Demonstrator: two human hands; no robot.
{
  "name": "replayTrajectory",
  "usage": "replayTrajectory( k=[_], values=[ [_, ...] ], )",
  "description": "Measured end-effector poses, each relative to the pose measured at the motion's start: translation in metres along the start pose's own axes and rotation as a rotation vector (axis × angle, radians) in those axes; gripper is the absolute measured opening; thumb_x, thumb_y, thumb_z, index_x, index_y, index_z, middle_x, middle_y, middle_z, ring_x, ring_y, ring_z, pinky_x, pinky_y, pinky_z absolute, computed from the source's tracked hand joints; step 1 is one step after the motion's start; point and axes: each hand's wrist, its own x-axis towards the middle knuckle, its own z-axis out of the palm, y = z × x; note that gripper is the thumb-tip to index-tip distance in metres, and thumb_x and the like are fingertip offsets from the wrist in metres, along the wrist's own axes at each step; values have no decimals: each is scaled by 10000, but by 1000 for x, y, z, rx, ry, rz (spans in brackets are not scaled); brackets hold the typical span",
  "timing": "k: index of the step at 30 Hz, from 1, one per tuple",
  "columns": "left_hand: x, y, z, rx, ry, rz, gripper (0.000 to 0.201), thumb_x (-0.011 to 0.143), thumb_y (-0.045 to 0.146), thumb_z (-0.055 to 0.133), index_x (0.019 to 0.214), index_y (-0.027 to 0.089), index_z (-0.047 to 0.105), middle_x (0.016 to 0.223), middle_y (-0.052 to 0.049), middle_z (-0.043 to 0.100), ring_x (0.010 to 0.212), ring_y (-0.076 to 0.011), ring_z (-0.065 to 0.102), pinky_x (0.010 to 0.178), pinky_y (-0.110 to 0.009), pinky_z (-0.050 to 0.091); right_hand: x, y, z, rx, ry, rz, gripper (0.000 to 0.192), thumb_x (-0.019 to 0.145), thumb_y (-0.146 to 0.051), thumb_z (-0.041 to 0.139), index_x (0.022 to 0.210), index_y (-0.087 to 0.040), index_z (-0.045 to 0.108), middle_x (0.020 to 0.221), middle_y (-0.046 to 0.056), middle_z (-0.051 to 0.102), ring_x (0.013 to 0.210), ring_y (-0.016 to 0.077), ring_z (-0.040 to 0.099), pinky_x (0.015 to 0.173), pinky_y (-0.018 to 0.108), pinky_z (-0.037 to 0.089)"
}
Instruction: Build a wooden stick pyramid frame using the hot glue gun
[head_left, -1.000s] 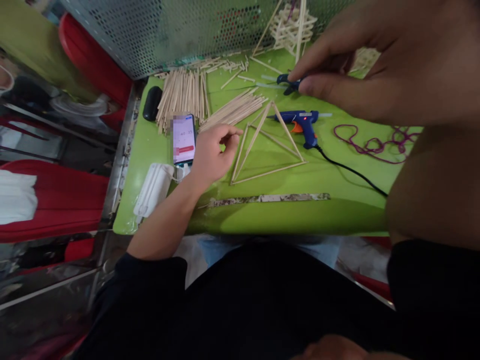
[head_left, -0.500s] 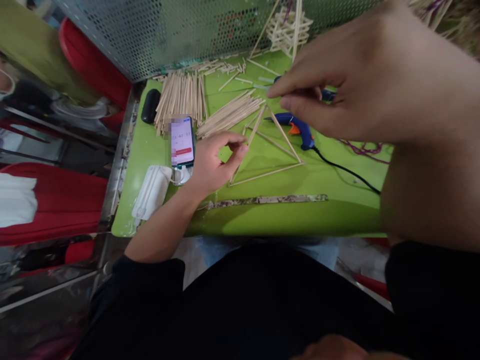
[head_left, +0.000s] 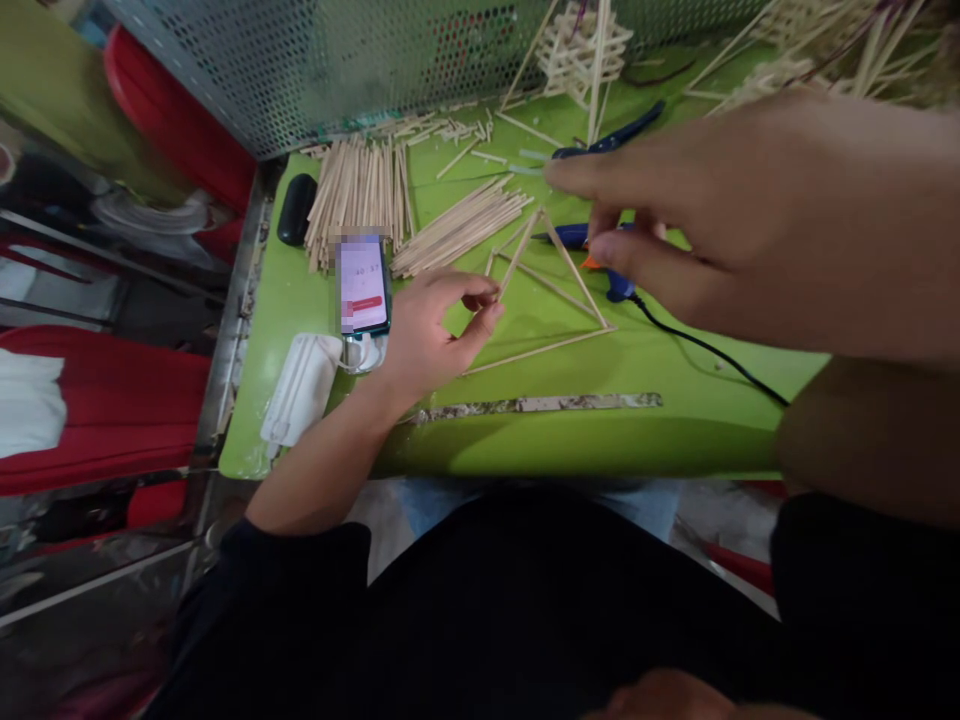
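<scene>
1. While the left hand (head_left: 427, 335) rests on the green table (head_left: 600, 440), its thumb and forefinger are pinched on the left corner of the stick pyramid (head_left: 544, 290), a frame of thin wooden sticks standing on the tabletop just right of that hand.
2. Raised close to the camera, the right hand (head_left: 742, 215) hovers above the pyramid's peak with forefinger and thumb parted and nothing between them; it hides part of the blue glue gun (head_left: 611, 280) lying just behind the frame.
3. A black cord (head_left: 705, 345) runs from the gun to the table's right side.
4. Loose sticks (head_left: 360, 190) lie in two heaps behind the left hand, with a phone (head_left: 363, 283) beside it and a white face mask (head_left: 300, 385) near the left edge.
5. Blue cutters (head_left: 611, 140) and a stacked stick tower (head_left: 581, 50) sit at the far edge, against a perforated metal screen (head_left: 337, 60).
6. A worn strip (head_left: 536, 404) lies along the near edge; the bare green between it and the pyramid is the widest open stretch.
7. Red seats (head_left: 105, 400) stand to the left of the table.
</scene>
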Motion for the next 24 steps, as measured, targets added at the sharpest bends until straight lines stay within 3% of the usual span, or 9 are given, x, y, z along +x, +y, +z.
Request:
replayTrajectory(
  k=[2,5,9,12,16,21,24],
  values=[
    [0,0,0,11,0,0,131,1019,352,673,1042,245,744,998,-37,832,954,-197,784,951,-407,647,-7,-4,3,-134,3,-32,706,1039,-574,263,1703,-397,428,1071,97,776,900,346,746,771,528,562],
    [-1,-1,1,-10,10,11,115,1019,341,679,1043,249,744,984,-30,829,940,-193,780,951,-412,646,-12,-8,5,-186,-34,-39,742,1029,-553,224,1748,-401,333,1160,104,802,839,332,754,714,489,531],
    [-2,-3,1,-22,21,19,112,1012,319,693,1075,252,756,989,-26,830,921,-192,777,938,-418,653,-9,-4,7,-220,-86,17,758,1017,-609,266,1747,-418,330,1062,73,817,745,293,726,729,464,488],
    [-2,-3,0,-8,14,15,130,1016,325,692,1087,246,767,997,-30,833,928,-191,783,923,-407,660,-6,3,9,-239,-84,33,751,1041,-621,275,1747,-378,360,1083,54,823,817,277,727,777,443,461],
    [-1,-2,-1,-19,22,27,131,1012,316,695,1077,236,776,980,-27,832,908,-181,781,919,-395,665,-5,4,11,-204,-65,-6,706,1049,-590,318,1734,-423,359,1131,75,811,855,294,734,677,415,431],
    [-2,-2,0,-15,28,18,129,1004,313,707,1080,242,783,990,-24,838,923,-170,781,932,-374,665,-7,-1,10,-191,-29,-20,684,1038,-564,266,1688,-420,420,1028,91,781,805,321,717,677,472,456],
    [-3,-2,0,-23,32,17,129,1001,310,710,1075,238,786,981,-24,839,912,-171,780,931,-379,665,-9,0,10,-164,-27,-35,683,1054,-569,251,1706,-424,390,1094,89,781,814,323,717,709,492,482]
  ],
)
